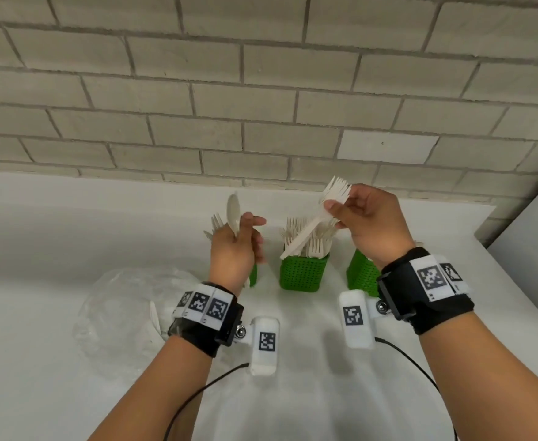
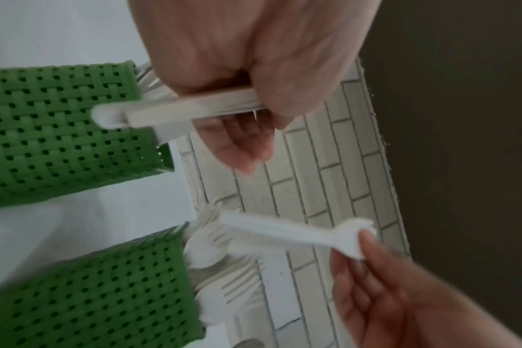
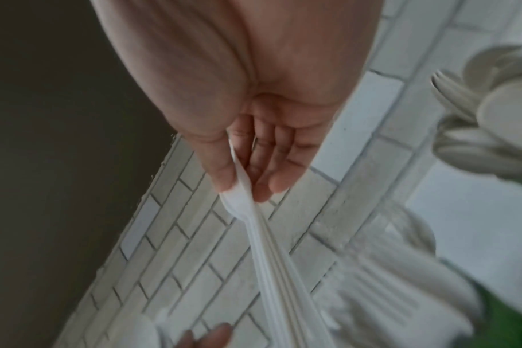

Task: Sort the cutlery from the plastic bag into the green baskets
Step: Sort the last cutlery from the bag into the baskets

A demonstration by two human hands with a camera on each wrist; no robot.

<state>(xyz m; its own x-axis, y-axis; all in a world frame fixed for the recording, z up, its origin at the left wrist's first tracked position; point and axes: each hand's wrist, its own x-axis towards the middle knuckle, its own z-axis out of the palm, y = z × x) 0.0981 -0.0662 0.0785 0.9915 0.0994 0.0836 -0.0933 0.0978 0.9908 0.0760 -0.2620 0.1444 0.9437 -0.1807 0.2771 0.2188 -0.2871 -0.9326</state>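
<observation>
**Both hands raised over baskets, each holding cutlery**

Bag [image 1: 124, 310]: clear plastic, crumpled, lies on the white table [image 1: 325, 393] at near left; a white utensil shows through it, kind not discernible.

Left hand [image 1: 234, 249]: raised in front of the left basket [image 1: 253, 275], which it mostly hides. Fingers curled round the handles of a spoon [image 1: 233, 214] and at least one more utensil; index finger sticks out to the right. Spoon bowl points up. Fork tines [image 1: 216, 222] show just left of the hand; whether they are held or stand in the basket, cannot tell.

Middle basket [image 1: 302, 273]: green, perforated, upright, packed with forks [image 1: 309, 237], tines up.

Right hand [image 1: 372, 224]: raised above and right of the middle basket. Thumb and fingers pinch a small stack of forks [image 1: 321, 214] near the tine end; tines point up and far, handles slant down-left over the middle basket.

Right basket [image 1: 361, 275]: green, partly hidden behind the right wrist; the right wrist view shows spoons [image 3: 492, 113] standing there.

Far side: grey brick wall [image 1: 261, 90].
</observation>
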